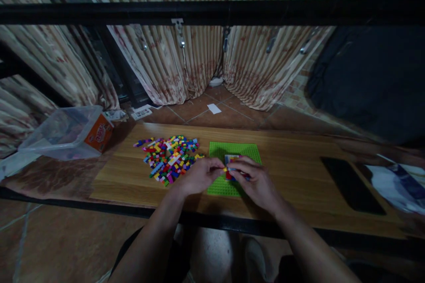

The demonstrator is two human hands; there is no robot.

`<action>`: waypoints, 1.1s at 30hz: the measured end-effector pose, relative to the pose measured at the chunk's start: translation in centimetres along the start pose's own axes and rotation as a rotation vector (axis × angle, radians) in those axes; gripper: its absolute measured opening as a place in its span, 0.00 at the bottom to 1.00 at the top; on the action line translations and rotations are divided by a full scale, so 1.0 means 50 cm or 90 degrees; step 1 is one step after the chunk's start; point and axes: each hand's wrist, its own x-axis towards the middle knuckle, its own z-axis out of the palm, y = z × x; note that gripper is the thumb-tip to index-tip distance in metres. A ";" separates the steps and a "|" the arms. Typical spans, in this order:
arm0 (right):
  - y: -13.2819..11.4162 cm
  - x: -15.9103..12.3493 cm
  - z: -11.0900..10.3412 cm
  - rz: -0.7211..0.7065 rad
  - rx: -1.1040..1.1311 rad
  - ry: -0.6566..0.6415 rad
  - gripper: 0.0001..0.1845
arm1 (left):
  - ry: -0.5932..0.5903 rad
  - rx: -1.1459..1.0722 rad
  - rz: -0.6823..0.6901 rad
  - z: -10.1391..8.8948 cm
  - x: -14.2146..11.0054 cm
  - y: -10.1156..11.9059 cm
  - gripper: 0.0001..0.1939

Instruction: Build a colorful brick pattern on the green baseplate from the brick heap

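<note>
A green baseplate [235,150] lies on a low wooden board [292,163], with a small multicoloured brick build [231,159] standing on it. My left hand [199,176] and my right hand [254,179] meet over the plate's near half, fingers curled. Between their fingertips sits a small yellow brick [226,169], pinched at the near edge of the build. A loose heap of coloured bricks [169,157] is spread just left of the plate, next to my left hand.
A clear plastic tub [63,130] with an orange box [98,135] lies at the far left. A black phone [352,183] rests on the board's right side, paper beyond it. Curtains and a black bar fill the background; tiled floor surrounds.
</note>
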 end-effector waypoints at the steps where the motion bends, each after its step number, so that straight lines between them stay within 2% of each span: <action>1: -0.002 0.000 0.003 -0.007 -0.007 -0.012 0.11 | -0.011 -0.023 0.001 0.003 0.002 0.003 0.09; 7: 0.003 0.001 0.002 0.003 -0.025 -0.018 0.10 | -0.014 -0.070 0.001 0.012 0.010 0.010 0.10; 15: 0.064 -0.009 -0.014 0.153 -0.015 0.047 0.06 | 0.104 0.067 -0.054 0.005 0.017 -0.007 0.11; 25: 0.079 -0.015 -0.001 0.185 -0.050 0.055 0.05 | 0.075 0.117 -0.064 0.023 0.020 -0.008 0.11; 33: 0.064 -0.013 0.002 0.172 -0.075 0.052 0.04 | 0.058 0.162 -0.078 0.027 0.014 0.003 0.12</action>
